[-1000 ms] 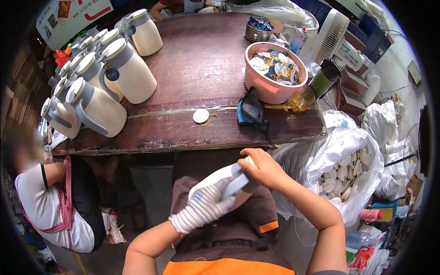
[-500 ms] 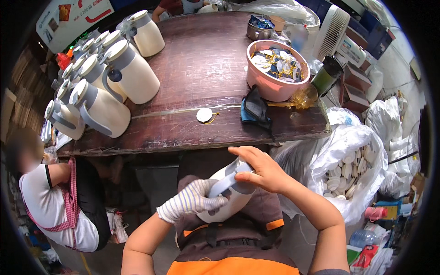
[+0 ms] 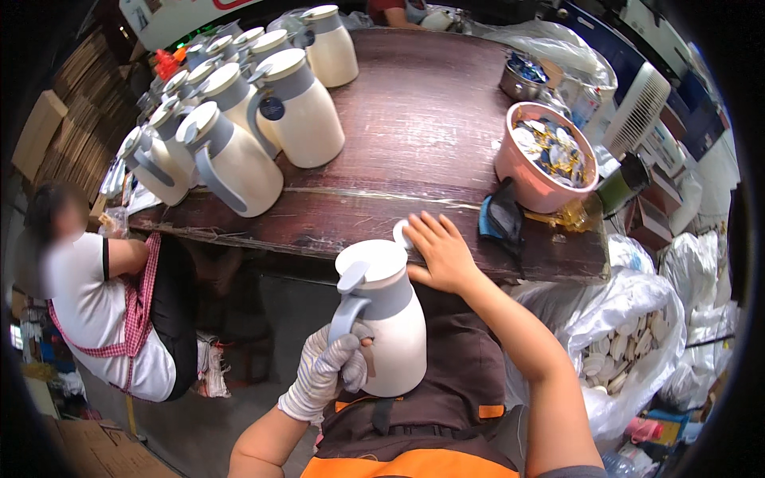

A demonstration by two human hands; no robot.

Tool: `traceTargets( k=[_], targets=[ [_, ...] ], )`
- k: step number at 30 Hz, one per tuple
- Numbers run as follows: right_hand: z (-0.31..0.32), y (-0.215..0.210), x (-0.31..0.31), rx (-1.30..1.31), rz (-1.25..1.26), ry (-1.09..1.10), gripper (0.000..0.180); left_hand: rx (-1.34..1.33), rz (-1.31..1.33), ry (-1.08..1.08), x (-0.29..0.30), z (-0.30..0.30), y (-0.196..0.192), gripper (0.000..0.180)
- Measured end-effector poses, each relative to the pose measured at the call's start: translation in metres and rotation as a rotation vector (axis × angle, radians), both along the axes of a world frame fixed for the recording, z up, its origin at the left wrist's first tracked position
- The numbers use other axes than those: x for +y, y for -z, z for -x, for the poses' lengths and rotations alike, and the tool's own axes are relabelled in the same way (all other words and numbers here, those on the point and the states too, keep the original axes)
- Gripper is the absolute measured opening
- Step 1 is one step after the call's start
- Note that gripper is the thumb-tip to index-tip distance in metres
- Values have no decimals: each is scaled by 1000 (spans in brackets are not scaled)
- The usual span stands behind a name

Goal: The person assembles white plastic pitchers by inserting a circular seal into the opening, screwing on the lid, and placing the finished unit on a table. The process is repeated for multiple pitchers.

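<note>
A white vacuum jug [image 3: 398, 338] with a grey collar and handle stands upright at my lap, its white lid on. My left hand [image 3: 328, 373], in a striped white glove, is closed round the jug's handle. My bare right hand [image 3: 443, 255] lies over the table's front edge with its fingers stretched out. Its fingertips touch or cover part of a round white tag [image 3: 401, 233]; how much contact there is cannot be seen. Several similar jugs [image 3: 307, 119] stand grouped on the table's left side, one with a round dark tag [image 3: 272, 108] hanging from it.
On the dark wooden table [image 3: 406, 119], a pink tub [image 3: 550, 169] of round tags stands right, beside a black-and-blue cloth item [image 3: 500, 217] and a metal bowl [image 3: 523, 84]. A plastic sack [image 3: 550, 311] of white lids is at my right. Another person [image 3: 119, 303] sits at left.
The jug has come upright, with my left hand still on its handle. My right hand has left the jug's top and moved forward to the tag on the table. The view has shifted.
</note>
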State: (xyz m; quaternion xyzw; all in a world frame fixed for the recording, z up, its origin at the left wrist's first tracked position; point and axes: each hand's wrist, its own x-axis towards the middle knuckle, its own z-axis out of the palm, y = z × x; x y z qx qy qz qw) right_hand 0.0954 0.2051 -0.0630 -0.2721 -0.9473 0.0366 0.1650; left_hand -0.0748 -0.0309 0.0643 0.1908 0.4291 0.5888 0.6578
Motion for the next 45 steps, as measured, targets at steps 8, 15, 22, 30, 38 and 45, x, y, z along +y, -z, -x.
traceTargets(
  k=[8, 15, 22, 30, 38, 45],
  targets=[
    [-83, 2, -59, 803, 496, 503, 7, -38, 26, 94, 60, -33, 3, 40],
    [-74, -63, -119, 992, 1355, 394, 19, -95, 163, 68, 72, -45, 30, 49],
    [-44, -76, -132, 790, 1153, 362, 21, 390, 23, 135, 60, -33, 49, 24],
    [-64, -93, -110, 1326, 1496, 0, 24, 326, -64, -156, 68, -14, 30, 20],
    [-41, -138, -103, 854, 1504, -56, 43, 866, -527, 70, 69, -23, -1, 31],
    [-39, -147, -100, 541, 1059, 93, 41, 1170, -720, 187, 63, -15, 3, 29]
  ],
)
